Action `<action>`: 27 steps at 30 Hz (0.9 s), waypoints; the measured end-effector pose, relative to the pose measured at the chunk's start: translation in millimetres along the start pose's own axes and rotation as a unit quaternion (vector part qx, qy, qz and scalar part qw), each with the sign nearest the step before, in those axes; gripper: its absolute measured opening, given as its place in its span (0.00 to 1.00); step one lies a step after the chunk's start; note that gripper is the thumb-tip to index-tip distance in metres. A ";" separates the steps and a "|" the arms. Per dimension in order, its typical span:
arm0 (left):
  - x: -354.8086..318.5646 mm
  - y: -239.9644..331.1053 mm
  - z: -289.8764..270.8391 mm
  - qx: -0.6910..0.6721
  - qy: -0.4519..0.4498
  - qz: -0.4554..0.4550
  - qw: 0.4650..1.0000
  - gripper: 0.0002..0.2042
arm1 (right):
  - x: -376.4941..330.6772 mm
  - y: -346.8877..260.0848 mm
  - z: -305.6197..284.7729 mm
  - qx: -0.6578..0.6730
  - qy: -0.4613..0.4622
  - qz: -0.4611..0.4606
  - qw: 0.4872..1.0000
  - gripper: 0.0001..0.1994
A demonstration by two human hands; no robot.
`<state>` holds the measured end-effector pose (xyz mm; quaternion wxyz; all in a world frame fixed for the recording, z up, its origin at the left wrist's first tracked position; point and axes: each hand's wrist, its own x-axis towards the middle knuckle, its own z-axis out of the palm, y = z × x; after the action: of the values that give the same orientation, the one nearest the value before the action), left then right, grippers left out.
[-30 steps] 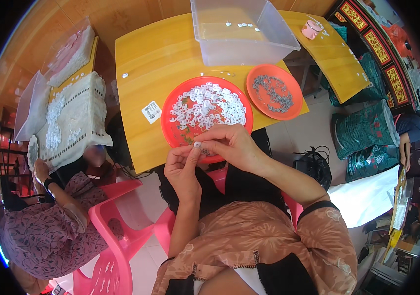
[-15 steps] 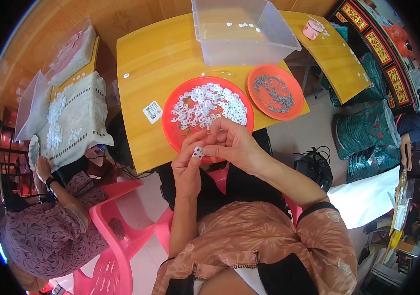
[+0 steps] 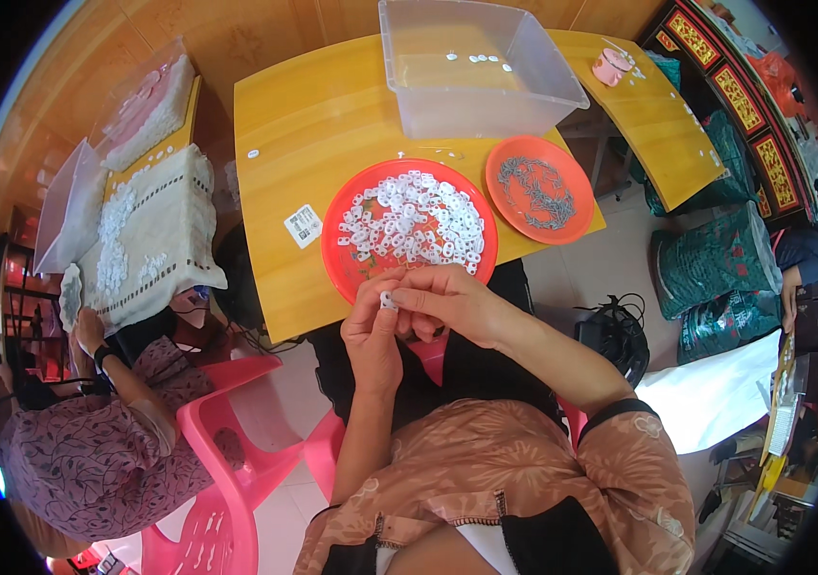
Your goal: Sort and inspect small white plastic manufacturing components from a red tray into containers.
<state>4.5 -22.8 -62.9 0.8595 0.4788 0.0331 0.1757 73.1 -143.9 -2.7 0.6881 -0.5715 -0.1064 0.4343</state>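
Observation:
A small white plastic piece with dark holes (image 3: 388, 300) is pinched between the thumb and fingers of my left hand (image 3: 373, 333). My right hand (image 3: 457, 303) is closed too, its thumb and finger pressed against the piece's right side and partly covering it. Whether the right fingers also hold something tiny is hidden. Both hands are at the near rim of a red round tray (image 3: 332, 259), in which many similar white pieces (image 3: 419, 216) are heaped. To its right, an orange plate (image 3: 567, 225) bears a tangle of thin grey metal bits (image 3: 533, 192).
Behind the trays stands a clear plastic bin (image 3: 476, 113) with several white pieces inside. A printed label (image 3: 303, 226) lies on the yellow table (image 3: 275, 172). At left another person (image 3: 102, 441) sits beside a cloth-covered table (image 3: 174, 220). A pink chair (image 3: 227, 422) stands between us.
My right hand has come down and its fingers have folded closer around the white piece. The left hand still pinches it. The whole view has shifted slightly.

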 end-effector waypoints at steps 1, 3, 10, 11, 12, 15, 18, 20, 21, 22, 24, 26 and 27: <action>0.6 2.7 1.4 -0.011 0.001 -0.009 1.000 0.13 | 0.1 -3.0 -0.1 0.026 -0.006 0.010 1.000 0.13; 2.3 3.3 -0.9 -0.022 0.002 -0.018 1.000 0.10 | 0.7 -5.1 -5.0 0.042 -0.024 0.019 0.999 0.12; 0.0 3.4 -1.2 0.021 0.001 -0.020 1.000 0.19 | -1.5 1.1 -0.9 -0.217 -0.022 -0.154 0.964 0.13; -1.0 4.3 0.7 0.001 0.010 -0.029 1.000 0.20 | -1.3 3.5 0.6 -0.216 -0.022 -0.153 0.964 0.13; -1.9 4.0 2.2 0.001 0.010 -0.030 0.999 0.20 | -0.6 6.6 1.8 -0.274 0.001 -0.201 0.940 0.12; -3.6 5.2 7.0 -0.002 0.041 -0.017 0.999 0.20 | -4.3 4.7 6.0 -0.373 0.022 -0.231 0.898 0.11; -4.8 10.1 13.5 -0.008 0.049 -0.024 0.998 0.21 | -3.4 9.7 8.3 -0.425 0.050 -0.250 0.869 0.10; -4.8 8.8 14.8 -0.005 0.055 -0.025 0.998 0.20 | 0.3 16.2 8.7 -0.432 0.079 -0.285 0.852 0.10; -5.4 7.7 14.6 -0.005 0.055 -0.026 0.998 0.20 | 2.0 18.9 8.8 -0.445 0.093 -0.311 0.835 0.10; -6.2 6.2 14.1 -0.008 0.058 -0.023 0.998 0.20 | 3.4 20.8 9.2 -0.457 0.107 -0.336 0.817 0.10; -7.2 4.4 14.6 -0.012 0.062 -0.021 0.998 0.20 | 5.6 22.8 9.9 -0.470 0.114 -0.345 0.804 0.09; -7.4 3.7 15.5 0.001 0.076 -0.012 0.997 0.20 | 7.4 25.1 10.5 -0.484 0.120 -0.354 0.791 0.09; -7.7 3.1 14.8 0.001 0.077 -0.013 0.997 0.20 | 8.1 26.7 10.9 -0.490 0.128 -0.367 0.780 0.09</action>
<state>-0.1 -36.0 -53.2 0.8561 0.4645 0.1052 0.2007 58.2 -131.4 -25.5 0.4295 -0.7996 -0.4179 -0.0389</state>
